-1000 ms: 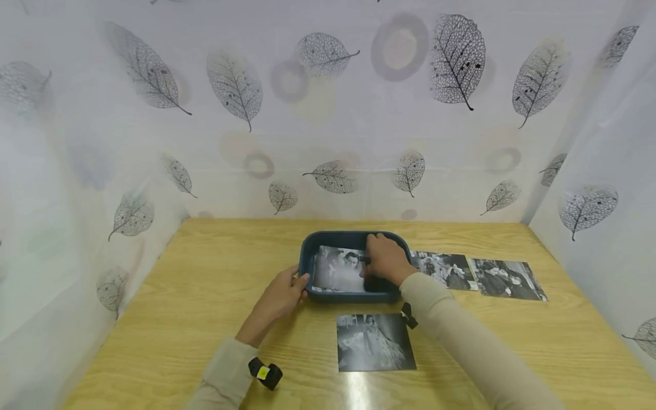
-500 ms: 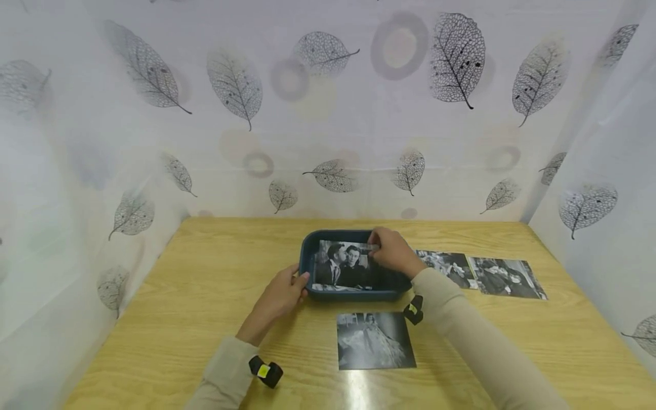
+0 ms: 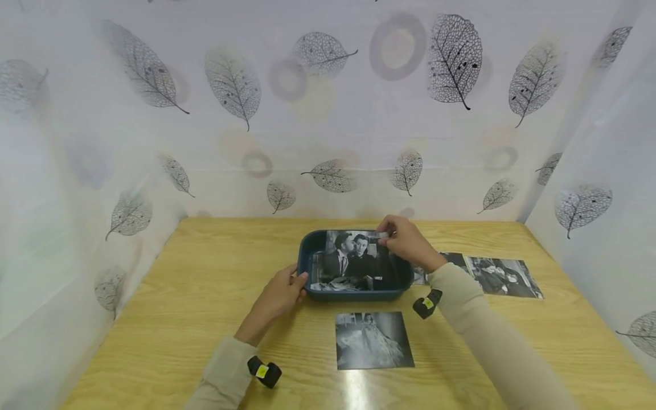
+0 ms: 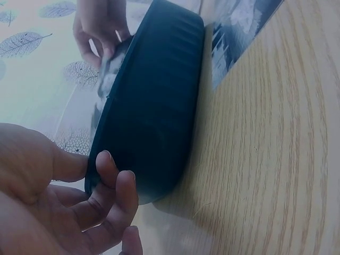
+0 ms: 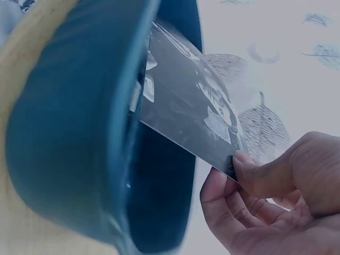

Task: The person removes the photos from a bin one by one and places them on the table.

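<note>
A dark blue rectangular tray (image 3: 353, 295) stands on the wooden table. My left hand (image 3: 279, 293) grips its left end, thumb at the rim and fingers against the outer wall, as the left wrist view (image 4: 69, 196) also shows. With thumb and index finger my right hand (image 3: 407, 242) pinches the upper right corner of a black-and-white photo (image 3: 353, 259) of two people. In the right wrist view that photo (image 5: 186, 101) is bent and tilted, its far part still inside the tray (image 5: 69, 117) and its pinched corner raised above the rim.
In front of the tray lies a photo of a figure in a wide gown (image 3: 374, 341). Two more photos lie to the right, one partly behind my right hand and sleeve, the other (image 3: 504, 277) farther right. A leaf-patterned curtain (image 3: 328, 114) encloses the table.
My right hand has risen out of the tray and moved right, lifting the photo of the two people by its corner. The left hand keeps its hold on the tray.
</note>
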`<state>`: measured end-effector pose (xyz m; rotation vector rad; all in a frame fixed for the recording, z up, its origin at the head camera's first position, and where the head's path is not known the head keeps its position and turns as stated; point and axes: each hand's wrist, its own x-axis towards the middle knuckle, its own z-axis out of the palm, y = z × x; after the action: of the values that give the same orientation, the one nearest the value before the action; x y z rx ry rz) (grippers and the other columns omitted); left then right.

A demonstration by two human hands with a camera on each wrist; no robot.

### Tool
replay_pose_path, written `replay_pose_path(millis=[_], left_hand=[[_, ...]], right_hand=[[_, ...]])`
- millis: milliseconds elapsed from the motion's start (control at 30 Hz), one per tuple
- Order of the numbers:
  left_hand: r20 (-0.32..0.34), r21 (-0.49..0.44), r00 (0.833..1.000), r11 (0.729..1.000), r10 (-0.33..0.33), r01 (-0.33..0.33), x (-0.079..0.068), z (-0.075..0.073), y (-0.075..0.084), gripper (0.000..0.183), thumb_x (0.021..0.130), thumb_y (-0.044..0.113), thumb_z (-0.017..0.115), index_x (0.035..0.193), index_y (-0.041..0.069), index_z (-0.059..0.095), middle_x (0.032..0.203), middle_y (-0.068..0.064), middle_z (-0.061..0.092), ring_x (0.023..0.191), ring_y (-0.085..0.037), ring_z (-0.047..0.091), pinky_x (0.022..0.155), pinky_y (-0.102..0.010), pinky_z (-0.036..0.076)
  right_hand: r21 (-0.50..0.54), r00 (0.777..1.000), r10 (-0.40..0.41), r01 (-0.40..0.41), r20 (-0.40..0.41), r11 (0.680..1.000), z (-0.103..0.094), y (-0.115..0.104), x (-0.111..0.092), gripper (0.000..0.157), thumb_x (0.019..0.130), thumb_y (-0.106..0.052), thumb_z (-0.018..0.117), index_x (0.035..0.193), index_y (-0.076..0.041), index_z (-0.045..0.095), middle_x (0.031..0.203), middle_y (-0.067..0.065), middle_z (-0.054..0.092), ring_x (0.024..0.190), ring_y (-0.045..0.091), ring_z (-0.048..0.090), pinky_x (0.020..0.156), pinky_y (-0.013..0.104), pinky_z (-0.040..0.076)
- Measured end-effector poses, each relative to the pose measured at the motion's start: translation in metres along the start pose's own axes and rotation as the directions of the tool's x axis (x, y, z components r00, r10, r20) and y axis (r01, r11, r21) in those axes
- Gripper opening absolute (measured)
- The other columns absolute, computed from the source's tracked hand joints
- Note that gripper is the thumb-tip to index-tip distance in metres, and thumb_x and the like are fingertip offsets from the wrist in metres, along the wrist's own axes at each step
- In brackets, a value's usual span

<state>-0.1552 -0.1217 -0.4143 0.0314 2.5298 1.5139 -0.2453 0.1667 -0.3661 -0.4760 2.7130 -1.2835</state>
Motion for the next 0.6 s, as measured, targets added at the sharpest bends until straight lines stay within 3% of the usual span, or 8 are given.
replay_pose_path(millis=[400,600], left_hand=[[-0.002,-0.005,1.000,1.000,0.000,0.000,0.000,0.000,-0.001,0.045,0.109,0.016,0.048,0.150,-0.001,0.043,0.080,-0.012,0.064,0.068,-0.021,0.058,0.054,-0.027,0.040],[-0.003,-0.002,1.000,1.000,0.006,-0.006,0.001,0.000,-0.001,0.042,0.109,0.016,0.048,0.147,-0.001,0.047,0.079,-0.012,0.064,0.066,-0.020,0.057,0.053,-0.026,0.040]], right_hand=[[0.039,0.999,-0.027,0.028,-0.020,0.999,-0.051,-0.001,-0.027,0.020,0.098,0.007,0.059,0.117,0.011,0.057,0.121,0.028,0.056,0.095,0.035,0.066,0.078,0.045,0.057],[-0.002,1.000,0.014,-0.014,-0.015,1.000,-0.074,0.002,-0.046,0.021,0.098,0.003,0.060,0.118,0.008,0.058,0.114,0.024,0.060,0.093,0.029,0.066,0.077,0.038,0.057]])
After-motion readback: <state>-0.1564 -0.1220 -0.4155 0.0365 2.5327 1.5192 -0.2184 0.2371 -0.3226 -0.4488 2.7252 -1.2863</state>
